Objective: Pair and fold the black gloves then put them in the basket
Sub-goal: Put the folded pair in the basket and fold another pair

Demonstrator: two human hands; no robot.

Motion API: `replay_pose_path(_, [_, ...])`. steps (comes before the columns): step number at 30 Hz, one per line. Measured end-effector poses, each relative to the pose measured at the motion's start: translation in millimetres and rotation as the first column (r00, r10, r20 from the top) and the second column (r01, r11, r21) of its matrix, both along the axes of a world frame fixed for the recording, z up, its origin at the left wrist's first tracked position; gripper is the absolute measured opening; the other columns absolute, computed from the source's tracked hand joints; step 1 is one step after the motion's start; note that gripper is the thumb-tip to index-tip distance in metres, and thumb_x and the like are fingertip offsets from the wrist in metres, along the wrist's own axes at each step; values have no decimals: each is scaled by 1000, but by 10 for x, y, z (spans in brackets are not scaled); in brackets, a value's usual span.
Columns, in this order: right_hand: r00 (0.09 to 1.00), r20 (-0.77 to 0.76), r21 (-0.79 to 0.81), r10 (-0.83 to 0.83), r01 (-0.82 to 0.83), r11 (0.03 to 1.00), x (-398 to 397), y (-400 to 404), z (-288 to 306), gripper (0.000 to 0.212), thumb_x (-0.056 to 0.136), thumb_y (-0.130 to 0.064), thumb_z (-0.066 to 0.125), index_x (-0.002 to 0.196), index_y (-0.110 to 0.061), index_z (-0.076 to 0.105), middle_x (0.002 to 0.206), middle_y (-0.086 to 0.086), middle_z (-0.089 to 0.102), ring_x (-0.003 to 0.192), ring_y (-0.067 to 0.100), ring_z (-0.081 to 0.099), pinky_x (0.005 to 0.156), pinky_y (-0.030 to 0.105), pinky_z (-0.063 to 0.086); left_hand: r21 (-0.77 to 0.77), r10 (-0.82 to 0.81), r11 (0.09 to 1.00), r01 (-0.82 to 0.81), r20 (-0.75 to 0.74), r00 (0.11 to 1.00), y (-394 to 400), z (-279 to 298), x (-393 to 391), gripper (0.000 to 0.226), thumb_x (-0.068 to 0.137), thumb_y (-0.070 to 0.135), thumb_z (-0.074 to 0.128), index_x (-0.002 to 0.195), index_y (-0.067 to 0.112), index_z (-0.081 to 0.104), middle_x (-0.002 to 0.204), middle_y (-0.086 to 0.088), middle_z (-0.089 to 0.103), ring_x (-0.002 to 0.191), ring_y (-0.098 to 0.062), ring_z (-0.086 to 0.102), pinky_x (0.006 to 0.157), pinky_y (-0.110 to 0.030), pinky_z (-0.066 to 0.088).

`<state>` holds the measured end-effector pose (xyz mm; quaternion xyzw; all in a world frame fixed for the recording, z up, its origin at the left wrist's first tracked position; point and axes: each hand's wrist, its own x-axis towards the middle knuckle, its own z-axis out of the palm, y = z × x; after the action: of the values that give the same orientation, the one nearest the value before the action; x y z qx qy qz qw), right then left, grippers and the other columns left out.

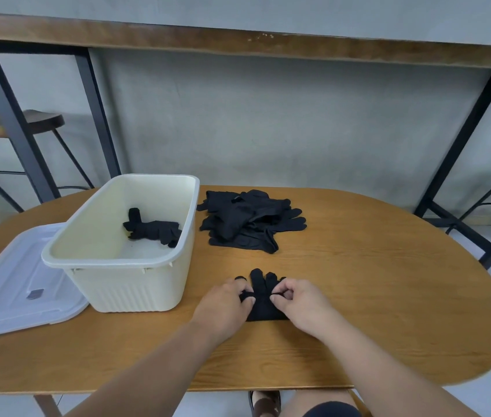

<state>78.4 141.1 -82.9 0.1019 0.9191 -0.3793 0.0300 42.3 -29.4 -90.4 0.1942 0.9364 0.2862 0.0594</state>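
Glove pair (263, 299): flat on the table (373, 296), pinched at its side edges by left hand (226, 303) and right hand (301, 302), glove fingertips pointing beyond the person's fingers. Advice: align edges squarely before folding. Destination: basket (118, 260), left of the left-hand fingers, already holding one folded pair (152, 228).

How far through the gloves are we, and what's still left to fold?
Done: one folded bundle lies in the cream basket. In hand: the left hand and right hand pinch the gloves lying flat near the table's front. Left: the pile of loose gloves right of the basket.
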Motion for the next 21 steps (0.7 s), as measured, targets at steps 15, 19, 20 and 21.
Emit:
replay_pose_path(15, [903,-143,503,405,-286,816,265,48,43,48,91,-41,50,138,-33,48,129,-22,44,104,6,54,83,20,43,-143,-279,960,241,-388,878,-202,-83,126,45,92,46,51,133,29,51,124,17,51,114,-2,40,101,-21,37])
replay_pose_path(19, [913,-154,471,379,-269,840,243,23,120,38,87,-38,51,123,-31,61,110,-16,60,94,7,58,79,24,49,-68,-228,974,218,-362,904,-124,-5,117,30,92,41,48,117,30,62,102,15,61,93,1,45,84,-14,38])
replay_pose_path(20, [929,-132,398,346,-270,877,235,22,153,32,86,-38,52,114,-32,65,99,-15,63,83,7,59,72,26,51,-27,-188,982,189,-307,933,-115,11,109,27,93,40,48,114,32,62,98,13,61,89,-1,48,81,-16,41])
replay_pose_path(21, [948,-108,294,300,-258,920,219,25,183,26,85,-38,53,106,-33,68,89,-13,65,74,8,59,66,27,51,18,-143,988,152,-237,961,-109,32,94,25,93,40,47,113,33,62,96,11,61,85,-2,51,79,-19,45])
